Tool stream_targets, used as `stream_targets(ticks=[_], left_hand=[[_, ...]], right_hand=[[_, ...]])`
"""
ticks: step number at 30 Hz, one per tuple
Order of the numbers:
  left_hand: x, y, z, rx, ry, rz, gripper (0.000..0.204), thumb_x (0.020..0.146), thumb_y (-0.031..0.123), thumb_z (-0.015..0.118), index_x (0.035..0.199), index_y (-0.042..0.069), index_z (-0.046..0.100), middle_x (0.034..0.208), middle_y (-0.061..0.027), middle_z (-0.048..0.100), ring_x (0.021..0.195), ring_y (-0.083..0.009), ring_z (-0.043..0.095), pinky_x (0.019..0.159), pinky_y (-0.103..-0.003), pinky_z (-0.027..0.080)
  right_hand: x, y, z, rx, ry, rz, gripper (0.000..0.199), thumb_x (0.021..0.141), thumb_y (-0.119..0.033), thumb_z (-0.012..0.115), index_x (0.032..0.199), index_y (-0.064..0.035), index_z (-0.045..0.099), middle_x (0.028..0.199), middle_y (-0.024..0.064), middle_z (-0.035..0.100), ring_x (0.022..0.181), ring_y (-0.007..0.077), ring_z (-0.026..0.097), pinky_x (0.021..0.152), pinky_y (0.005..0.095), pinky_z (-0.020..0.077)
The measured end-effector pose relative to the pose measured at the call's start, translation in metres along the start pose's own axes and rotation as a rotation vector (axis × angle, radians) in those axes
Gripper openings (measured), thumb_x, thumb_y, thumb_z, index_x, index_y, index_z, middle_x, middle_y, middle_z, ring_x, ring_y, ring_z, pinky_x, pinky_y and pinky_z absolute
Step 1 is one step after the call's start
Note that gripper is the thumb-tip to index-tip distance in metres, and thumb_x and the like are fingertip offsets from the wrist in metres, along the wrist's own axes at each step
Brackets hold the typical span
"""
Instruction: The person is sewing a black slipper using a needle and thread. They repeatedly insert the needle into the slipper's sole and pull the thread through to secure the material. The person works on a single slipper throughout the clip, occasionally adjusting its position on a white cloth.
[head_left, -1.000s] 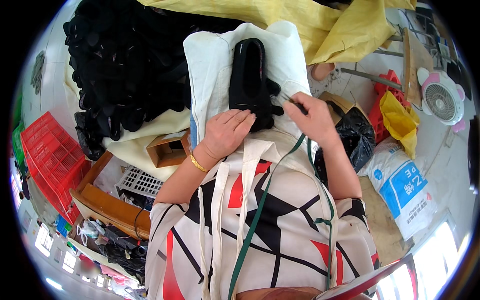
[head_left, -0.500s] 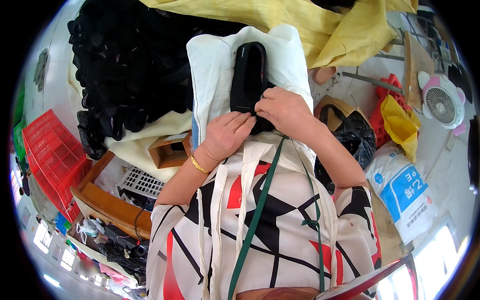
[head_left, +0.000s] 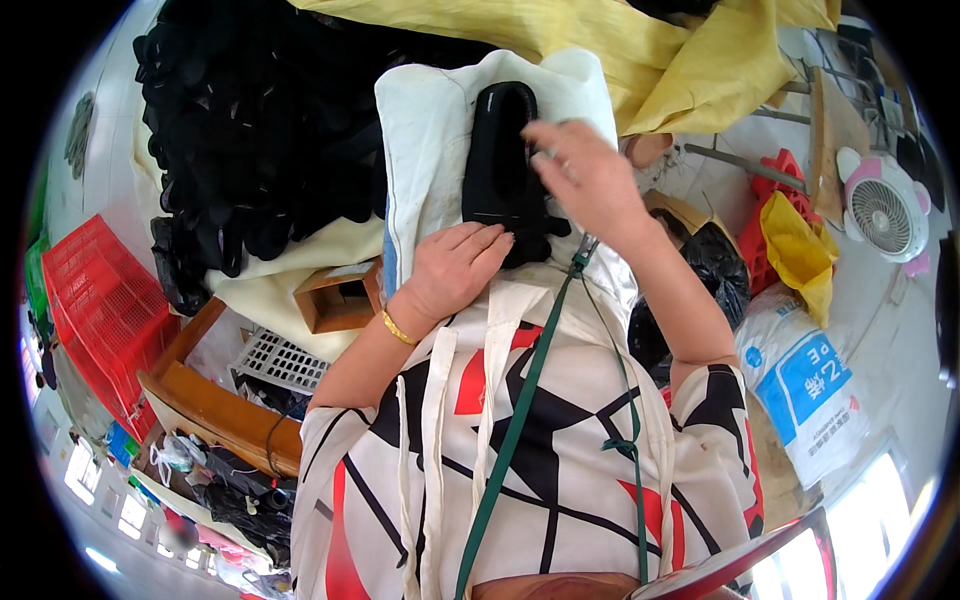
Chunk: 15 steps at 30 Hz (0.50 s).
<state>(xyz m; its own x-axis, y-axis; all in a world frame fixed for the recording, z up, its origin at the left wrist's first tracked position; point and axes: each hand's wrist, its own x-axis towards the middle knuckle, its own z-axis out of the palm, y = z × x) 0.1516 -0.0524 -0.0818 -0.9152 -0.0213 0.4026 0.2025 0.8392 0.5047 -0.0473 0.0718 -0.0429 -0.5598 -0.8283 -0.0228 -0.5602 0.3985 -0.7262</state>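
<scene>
A black fabric shoe [head_left: 490, 150] lies on a white cloth [head_left: 425, 130] spread over my lap, its opening facing up. My left hand [head_left: 455, 265] is closed on the shoe's near end, fingers together and thumb hidden. Above the shoe's right side hangs my right hand [head_left: 590, 180], its fingers apart, slightly blurred and with nothing seen in them. Below that hand, a small metal piece [head_left: 588, 243] shows at the top of a green cord [head_left: 530, 400] that runs down my front.
A large heap of black shoes [head_left: 270, 130] is at the upper left, beside yellow sheeting [head_left: 570, 45]. On the left stand a red crate [head_left: 110, 310] and a wooden box [head_left: 340, 298]. To the right are a black bag [head_left: 712, 275], a white sack [head_left: 810, 390] and a fan [head_left: 885, 210].
My right hand has let go of the shoe's near end and moved up and outward, its fingers spreading. My left hand stays in place on the shoe.
</scene>
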Motion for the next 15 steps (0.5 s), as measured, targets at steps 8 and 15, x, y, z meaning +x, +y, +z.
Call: stream_targets(ticks=[8, 15], left_hand=[[0.002, -0.001, 0.000, 0.007, 0.111, 0.024, 0.027, 0.070, 0.008, 0.071, 0.097, 0.007, 0.073, 0.098, -0.0061, 0.069, 0.088, -0.0220, 0.067, 0.070, -0.031, 0.056], [0.004, -0.001, 0.006, -0.047, 0.103, -0.088, 0.025, 0.068, 0.006, 0.077, 0.092, 0.009, 0.073, 0.091, -0.0043, 0.067, 0.081, -0.0221, 0.065, 0.065, -0.032, 0.054]], right_hand=[[0.007, -0.007, 0.017, 0.049, -0.564, -0.079, 0.013, 0.088, -0.019, 0.068, 0.095, -0.0086, 0.069, 0.088, 0.0074, 0.053, 0.091, 0.0278, 0.058, 0.076, 0.0392, 0.0482], [0.012, 0.000, 0.042, 0.328, -0.119, -0.061, 0.007, 0.085, -0.009, 0.070, 0.089, -0.0066, 0.064, 0.087, 0.0081, 0.055, 0.089, 0.0254, 0.056, 0.077, 0.0359, 0.0478]])
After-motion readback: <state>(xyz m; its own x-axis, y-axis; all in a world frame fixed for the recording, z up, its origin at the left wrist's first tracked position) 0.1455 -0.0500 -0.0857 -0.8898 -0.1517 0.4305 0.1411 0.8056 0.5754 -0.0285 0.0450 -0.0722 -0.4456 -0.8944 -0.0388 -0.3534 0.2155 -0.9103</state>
